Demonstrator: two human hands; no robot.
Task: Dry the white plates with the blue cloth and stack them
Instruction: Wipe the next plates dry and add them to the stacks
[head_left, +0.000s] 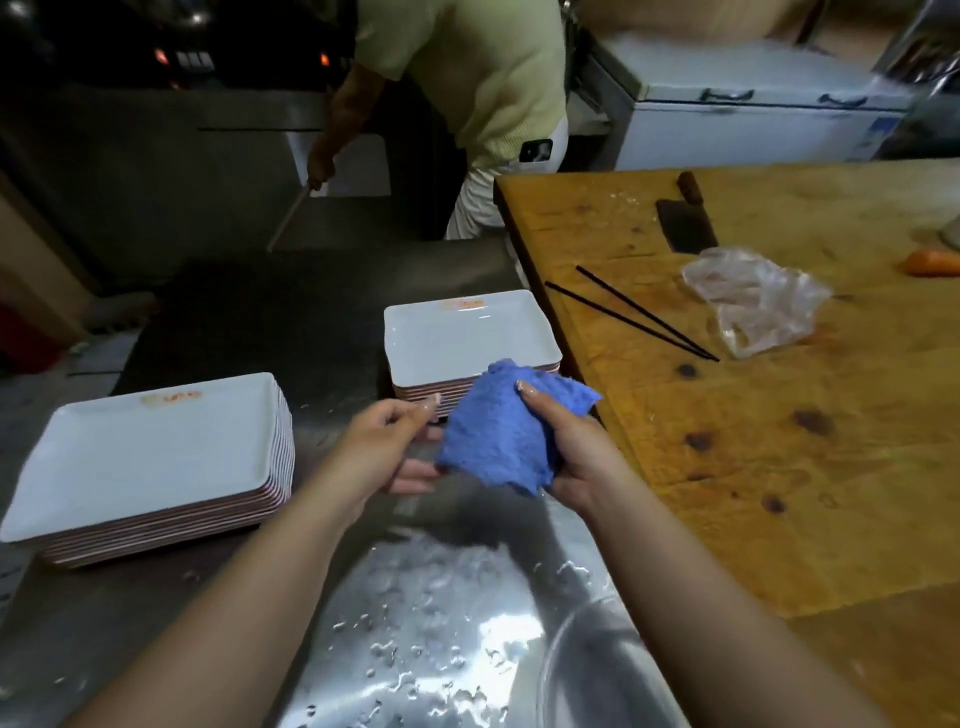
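Above the wet steel counter, the bunched blue cloth is gripped by the curled right hand; its edge is touched by the left hand, whose fingers are loosely curled

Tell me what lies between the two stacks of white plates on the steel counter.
In the head view, only bare wet steel counter lies between the left stack and the right stack. The left hand hovers nearer the camera, beside that gap.
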